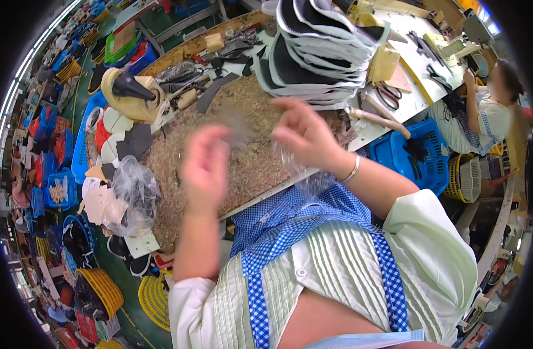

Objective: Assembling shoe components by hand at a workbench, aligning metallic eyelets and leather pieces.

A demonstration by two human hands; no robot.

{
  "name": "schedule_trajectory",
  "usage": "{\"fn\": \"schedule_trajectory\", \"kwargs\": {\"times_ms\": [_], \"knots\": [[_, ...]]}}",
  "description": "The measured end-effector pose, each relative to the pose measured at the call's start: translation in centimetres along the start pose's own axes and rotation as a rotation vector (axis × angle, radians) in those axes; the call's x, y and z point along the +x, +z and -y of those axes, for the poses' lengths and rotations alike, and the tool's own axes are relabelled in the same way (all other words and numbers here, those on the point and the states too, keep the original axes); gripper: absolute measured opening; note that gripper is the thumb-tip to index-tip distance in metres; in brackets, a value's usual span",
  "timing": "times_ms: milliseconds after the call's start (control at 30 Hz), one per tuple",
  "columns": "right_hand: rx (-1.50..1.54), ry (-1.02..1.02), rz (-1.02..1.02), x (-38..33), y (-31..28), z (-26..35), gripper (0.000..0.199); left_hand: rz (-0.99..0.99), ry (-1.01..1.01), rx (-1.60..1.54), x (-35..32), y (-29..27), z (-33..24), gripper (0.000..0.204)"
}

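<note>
Both hands are raised over a worn, speckled brown work surface (243,168). My left hand (205,166) is smeared by motion, and its fingers cannot be made out. A faint greyish blur (238,129) shows beside its fingertips; what it is cannot be told. My right hand (304,131), a bracelet on its wrist, has curled fingers. Clear plastic film (289,160) hangs just under it, down toward the blue checked apron (301,212), and seems held in those fingers. Just beyond the right hand rises a tall stack of black-and-white padded, curved pieces (319,58).
A crumpled clear plastic bag (135,189) lies at the left edge. Behind it stands a cream container with a black cone (132,90). Scissors (388,96) and a wooden-handled hammer (380,119) lie right, above a blue basket (415,157). Another person (487,110) sits at far right.
</note>
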State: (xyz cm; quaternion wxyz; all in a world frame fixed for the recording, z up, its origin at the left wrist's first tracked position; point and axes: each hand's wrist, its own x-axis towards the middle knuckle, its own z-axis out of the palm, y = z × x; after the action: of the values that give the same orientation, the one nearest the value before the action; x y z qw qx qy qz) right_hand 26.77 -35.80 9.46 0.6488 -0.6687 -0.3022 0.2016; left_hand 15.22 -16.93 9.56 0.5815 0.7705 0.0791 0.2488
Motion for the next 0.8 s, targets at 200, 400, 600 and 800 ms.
{"fn": "schedule_trajectory", "kwargs": {"times_ms": [200,400,600,800], "knots": [[-0.56,-0.272,0.118,-3.7,-2.8,-0.6,0.019,0.284,-0.192,-0.593,-5.2,5.4,-0.8,0.038],[-1.238,-0.026,0.672,-10.1,-11.8,1.3,0.042,0.244,-0.251,-0.208,-7.1,0.5,2.6,0.03],[-1.083,-0.341,-0.208,-4.0,-12.9,6.5,0.033,0.208,-0.198,-0.159,-8.3,-0.2,-0.1,0.019],[-1.126,-0.192,-0.51,13.9,-19.8,5.0,0.075,0.233,0.736,0.073,-6.2,-2.2,-14.9,0.018]]}}
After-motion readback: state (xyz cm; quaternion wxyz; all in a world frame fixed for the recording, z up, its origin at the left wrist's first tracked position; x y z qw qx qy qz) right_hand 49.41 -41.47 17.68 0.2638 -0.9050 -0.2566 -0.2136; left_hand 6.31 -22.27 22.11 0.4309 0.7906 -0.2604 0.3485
